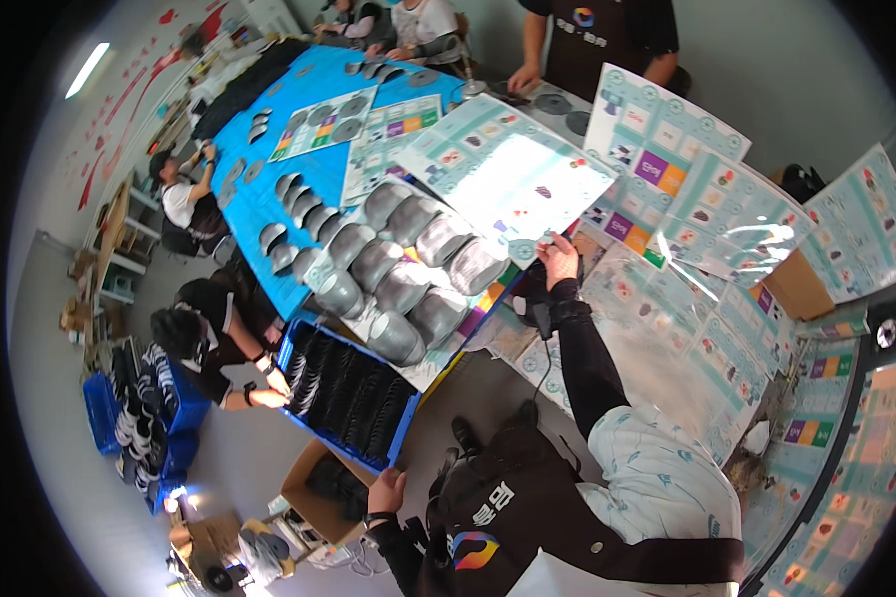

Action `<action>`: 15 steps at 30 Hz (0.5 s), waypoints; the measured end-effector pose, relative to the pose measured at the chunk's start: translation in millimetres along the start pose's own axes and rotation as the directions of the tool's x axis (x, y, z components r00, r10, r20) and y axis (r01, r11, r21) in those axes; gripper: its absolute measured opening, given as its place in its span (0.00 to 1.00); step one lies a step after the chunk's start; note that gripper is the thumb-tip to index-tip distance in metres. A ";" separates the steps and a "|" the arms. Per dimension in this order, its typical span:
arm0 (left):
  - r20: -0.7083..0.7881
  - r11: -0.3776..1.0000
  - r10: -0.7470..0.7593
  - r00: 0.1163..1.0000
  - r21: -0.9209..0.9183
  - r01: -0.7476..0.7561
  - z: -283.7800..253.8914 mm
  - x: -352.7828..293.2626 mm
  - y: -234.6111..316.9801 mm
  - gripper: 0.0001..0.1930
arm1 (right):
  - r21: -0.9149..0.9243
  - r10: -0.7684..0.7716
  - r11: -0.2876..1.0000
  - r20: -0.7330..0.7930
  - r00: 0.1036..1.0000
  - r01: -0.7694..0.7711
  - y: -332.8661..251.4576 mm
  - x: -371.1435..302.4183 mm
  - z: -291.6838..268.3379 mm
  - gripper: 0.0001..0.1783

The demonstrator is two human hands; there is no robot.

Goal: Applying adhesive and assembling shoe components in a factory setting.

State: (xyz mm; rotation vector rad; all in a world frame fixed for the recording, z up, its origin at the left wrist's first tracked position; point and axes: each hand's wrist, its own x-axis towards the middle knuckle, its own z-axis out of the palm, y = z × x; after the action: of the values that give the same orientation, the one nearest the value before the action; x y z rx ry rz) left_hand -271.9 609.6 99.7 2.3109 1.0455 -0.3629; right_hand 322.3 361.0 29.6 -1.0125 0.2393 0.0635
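My left hand is closed at the near corner of a blue plastic crate, its fingers curled against the rim. Rows of black curved pieces fill that crate. A co-worker's hands are at its left side. My right hand reaches forward to the edge of a glossy printed sheet, fingertips bent over that edge. Between my hands, on the table, several grey curved shell-like pieces lie in rows. What my right palm covers is hidden.
A blue-covered table extends ahead, with more printed sheets to the right. An open cardboard box stands below the crate. Stacked blue crates are at left. Co-workers sit or stand around the table. A cable hangs near my right arm.
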 end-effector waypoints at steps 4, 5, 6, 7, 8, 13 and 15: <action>0.012 0.999 -0.007 1.000 0.031 0.007 2.1 -9.1 -6.1 0.28 | -0.243 0.068 0.968 0.036 0.997 -0.058 -16.6 -6.1 7.1 0.28; 0.000 1.000 -0.002 1.000 0.006 0.002 2.9 -13.6 -8.8 0.28 | -0.229 0.045 0.973 0.031 0.998 -0.037 -13.5 -7.2 10.9 0.27; -0.010 1.000 0.017 1.000 -0.021 -0.017 3.2 -11.1 -5.5 0.28 | -0.222 0.015 0.975 0.034 0.999 -0.007 -13.3 2.1 2.0 0.26; 0.061 0.999 0.014 0.998 -0.048 -0.011 1.2 7.9 9.0 0.28 | -0.344 -0.161 0.923 0.060 0.985 0.172 -21.5 32.4 -35.0 0.26; 0.059 0.997 0.052 0.997 -0.058 -0.049 0.9 27.3 23.6 0.28 | -0.453 -0.327 0.825 0.106 0.939 0.339 -32.2 57.7 -61.7 0.27; 0.069 0.999 -0.043 0.997 -0.006 0.043 -5.0 -9.9 -16.1 0.26 | -0.400 -0.081 0.916 -0.115 0.990 0.028 -19.7 -43.2 -18.1 0.26; 0.112 0.997 -0.068 0.991 -0.024 0.071 -12.1 -11.5 -25.1 0.24 | -0.460 -0.038 0.888 -0.047 0.998 0.012 -11.7 -90.8 -20.4 0.23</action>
State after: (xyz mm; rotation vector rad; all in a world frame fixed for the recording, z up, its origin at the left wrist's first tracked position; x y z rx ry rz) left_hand -298.2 623.3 104.9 2.2070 1.0708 -0.4949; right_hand 232.5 342.8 49.7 -1.4939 0.2676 0.0705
